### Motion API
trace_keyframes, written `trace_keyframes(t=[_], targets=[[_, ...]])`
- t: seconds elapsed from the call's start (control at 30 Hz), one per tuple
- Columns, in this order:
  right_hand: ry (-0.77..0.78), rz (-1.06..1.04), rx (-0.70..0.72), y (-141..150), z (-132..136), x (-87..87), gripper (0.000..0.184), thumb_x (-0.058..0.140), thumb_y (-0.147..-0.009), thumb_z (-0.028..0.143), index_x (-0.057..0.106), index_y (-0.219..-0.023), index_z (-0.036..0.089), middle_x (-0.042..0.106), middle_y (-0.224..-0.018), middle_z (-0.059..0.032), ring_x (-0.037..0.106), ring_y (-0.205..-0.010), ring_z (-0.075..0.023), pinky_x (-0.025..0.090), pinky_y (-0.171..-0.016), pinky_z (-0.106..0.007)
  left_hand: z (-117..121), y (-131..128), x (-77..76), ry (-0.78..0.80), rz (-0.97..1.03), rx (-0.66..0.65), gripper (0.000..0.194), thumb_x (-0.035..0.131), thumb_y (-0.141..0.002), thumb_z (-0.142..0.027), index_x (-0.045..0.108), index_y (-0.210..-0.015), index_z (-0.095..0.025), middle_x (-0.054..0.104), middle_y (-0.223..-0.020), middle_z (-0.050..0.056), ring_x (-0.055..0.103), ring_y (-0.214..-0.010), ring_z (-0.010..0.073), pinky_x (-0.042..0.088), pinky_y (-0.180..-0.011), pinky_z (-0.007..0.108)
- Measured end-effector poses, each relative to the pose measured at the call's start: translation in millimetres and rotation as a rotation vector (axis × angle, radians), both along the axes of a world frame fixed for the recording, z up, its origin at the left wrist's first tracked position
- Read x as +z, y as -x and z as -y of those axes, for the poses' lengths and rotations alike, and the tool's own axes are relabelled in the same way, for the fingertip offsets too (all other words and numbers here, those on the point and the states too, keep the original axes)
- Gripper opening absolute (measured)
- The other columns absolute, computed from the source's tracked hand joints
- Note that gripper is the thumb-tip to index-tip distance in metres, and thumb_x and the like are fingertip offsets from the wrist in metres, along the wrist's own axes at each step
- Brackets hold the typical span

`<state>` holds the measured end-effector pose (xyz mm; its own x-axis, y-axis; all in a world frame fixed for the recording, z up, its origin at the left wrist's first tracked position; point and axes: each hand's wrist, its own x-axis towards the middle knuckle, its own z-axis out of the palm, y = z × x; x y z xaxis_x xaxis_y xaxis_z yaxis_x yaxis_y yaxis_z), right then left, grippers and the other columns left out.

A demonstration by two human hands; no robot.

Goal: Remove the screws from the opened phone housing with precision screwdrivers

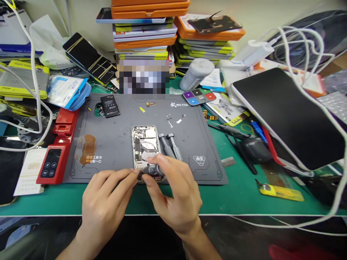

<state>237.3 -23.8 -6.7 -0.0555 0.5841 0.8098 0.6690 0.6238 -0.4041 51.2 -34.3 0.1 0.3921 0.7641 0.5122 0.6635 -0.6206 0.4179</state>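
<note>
An opened smartphone (146,144) lies on the grey work mat (108,144), its inner boards and parts exposed. My left hand (108,198) is at the phone's lower left corner, fingers closed together with their tips against its edge; the thumb is mostly hidden. Over the phone's lower end, my right hand (176,191) grips a short dark screwdriver (154,169) between thumb and fingers. The screwdriver's tip is hidden. Right of the phone, two more grey screwdrivers (172,144) lie side by side, close to my right fingers.
A black battery (110,106) and small loose parts (170,123) lie on the mat. A red device (54,159) stands at left. Stacked orange boxes (146,43) rise behind. To the right are a large tablet (292,115), a yellow cutter (282,192) and a white cable (336,195).
</note>
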Motion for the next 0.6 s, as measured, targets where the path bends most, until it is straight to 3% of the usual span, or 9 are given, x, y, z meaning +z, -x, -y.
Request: trace_keyframes(t=[0.13, 0.3, 0.47, 0.6], targets=[[-0.001, 0.026, 0.011, 0.5, 0.4, -1.3, 0.051, 0.071, -0.096, 0.0, 0.058, -0.144, 0.008, 0.076, -0.113, -0.0116, 0.075, -0.112, -0.0207, 0.067, -0.095, -0.038, 5.4, 6.7, 2.2, 0.19, 0.257, 0.09, 0.024, 0.064, -0.108, -0.008, 0.074, -0.123, -0.024, 0.08, -0.103, -0.002, 0.074, -0.093, 0.0114, 0.057, -0.084, 0.026], [-0.005, 0.012, 0.002, 0.9, 1.3, -2.1, 0.057, 0.069, -0.094, -0.005, 0.056, -0.148, 0.007, 0.076, -0.111, -0.0116, 0.073, -0.107, -0.0198, 0.067, -0.091, -0.037, 10.5, 11.8, 2.7, 0.356, 0.455, 0.11, 0.021, 0.052, -0.115, -0.016, 0.071, -0.109, -0.023, 0.072, -0.081, -0.003, 0.068, -0.072, 0.0084, 0.054, -0.067, 0.022], [-0.028, 0.042, -0.022, 3.1, 0.1, -1.3, 0.058, 0.071, -0.092, -0.006, 0.057, -0.147, 0.008, 0.075, -0.106, -0.0095, 0.073, -0.103, -0.0195, 0.066, -0.088, -0.035, 12.5, 18.0, 0.1, 0.459, 0.516, 0.042, 0.033, 0.046, -0.116, -0.02, 0.057, -0.085, -0.019, 0.053, -0.066, -0.002, 0.053, -0.058, 0.009, 0.044, -0.058, 0.027], [0.003, -0.009, -0.033, -1.9, 6.9, -2.7, 0.056, 0.068, -0.098, 0.0, 0.056, -0.151, 0.012, 0.076, -0.105, -0.0083, 0.076, -0.098, -0.0189, 0.068, -0.086, -0.032, 9.4, 18.0, 3.8, 0.461, 0.469, 0.0, 0.033, 0.047, -0.115, -0.018, 0.056, -0.083, -0.02, 0.053, -0.066, -0.002, 0.051, -0.06, 0.0102, 0.042, -0.058, 0.027]])
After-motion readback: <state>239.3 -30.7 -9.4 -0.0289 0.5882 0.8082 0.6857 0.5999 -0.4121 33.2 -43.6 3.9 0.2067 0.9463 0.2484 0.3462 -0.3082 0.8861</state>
